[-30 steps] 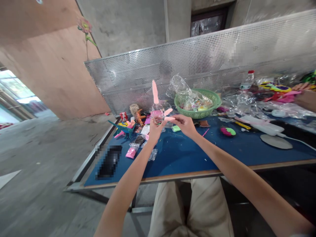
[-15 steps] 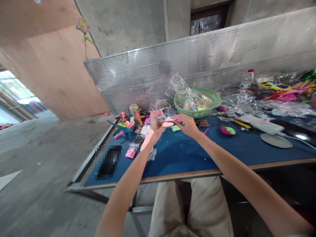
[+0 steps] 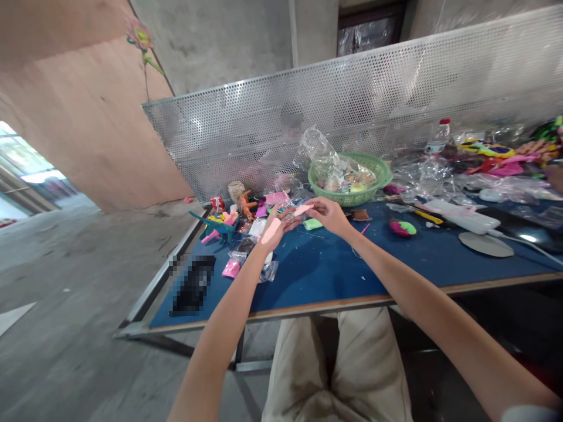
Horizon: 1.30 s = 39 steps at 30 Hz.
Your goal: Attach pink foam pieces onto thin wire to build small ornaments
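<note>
Pale pink, a small piece [image 3: 303,209] sits between the two hands, above the blue surface [image 3: 316,275], toward its far edge. On my feed, the right hand [image 3: 331,217] has thumb and fingertips together, clamped on that small piece. The left hand [image 3: 282,227] reaches in from the other side with its fingers stretched out near the same piece; I cannot tell whether they grip anything. I make out a longer pink strip [image 3: 271,232] against the left hand, on the wrist side of its fingers.

Beyond the hands I see a green basket [image 3: 347,199] by the far edge, with clear plastic [image 3: 323,149] rising out of it. A teal toy [image 3: 226,231] stands by the left edge, and a pink packet [image 3: 231,268] lies between it and the near edge. Close to the near left corner I get a dark blurred object [image 3: 193,287]. Toward the right edge I find a yellow cutter [image 3: 427,217] and a grey disc [image 3: 486,244]. Along the far edge runs a perforated metal screen [image 3: 246,135].
</note>
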### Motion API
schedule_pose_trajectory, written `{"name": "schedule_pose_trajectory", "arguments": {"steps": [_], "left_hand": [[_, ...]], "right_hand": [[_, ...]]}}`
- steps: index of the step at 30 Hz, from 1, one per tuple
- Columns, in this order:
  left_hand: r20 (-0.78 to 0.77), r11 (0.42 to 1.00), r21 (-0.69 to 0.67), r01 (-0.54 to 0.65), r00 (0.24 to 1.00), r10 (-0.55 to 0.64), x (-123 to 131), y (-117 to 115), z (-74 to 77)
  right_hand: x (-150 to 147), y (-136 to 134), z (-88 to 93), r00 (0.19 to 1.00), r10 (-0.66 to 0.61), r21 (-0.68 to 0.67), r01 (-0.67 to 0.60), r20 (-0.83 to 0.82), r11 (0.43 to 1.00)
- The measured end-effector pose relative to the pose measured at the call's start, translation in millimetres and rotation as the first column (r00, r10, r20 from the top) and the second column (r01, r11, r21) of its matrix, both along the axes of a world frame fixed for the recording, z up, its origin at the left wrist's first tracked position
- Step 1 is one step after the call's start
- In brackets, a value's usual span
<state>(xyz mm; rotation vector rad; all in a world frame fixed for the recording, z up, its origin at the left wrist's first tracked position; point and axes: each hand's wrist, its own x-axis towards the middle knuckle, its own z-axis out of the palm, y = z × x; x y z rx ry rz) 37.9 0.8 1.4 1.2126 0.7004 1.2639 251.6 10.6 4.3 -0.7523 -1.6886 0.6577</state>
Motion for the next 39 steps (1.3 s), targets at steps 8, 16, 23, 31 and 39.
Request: {"name": "schedule_pose_trajectory", "arguments": {"steps": [8,16,23,31,39], "left_hand": [[0.145,0.961,-0.276,0.018,0.989,0.023,-8,0,11.9],[0.067,0.996,-0.082,0.032,0.997,-0.026,-2,-12,17.5],[-0.07,1.0,0.026,0.017,0.997,-0.015,0,-9,8.9],[-0.099,0.998,0.056,-0.042,0.994,0.047,2,-14,8.8],[-0.108,0.996,0.04,-0.08,0.991,0.084,6,-15,8.9]], "right_hand": [[9,7,-1.8,0.995,-0.095,0.093,0.092,0.028,0.991],[12,7,1.5,1.0,0.013,0.009,-0.013,-0.005,1.0],[15,8,4.2,0.998,0.059,-0.008,-0.059,0.021,0.998],[9,15,-2.9,1.0,-0.013,-0.011,0.013,0.01,1.0],[16,10,5.5,0.994,0.105,-0.145,-0.106,-0.014,0.984]]}}
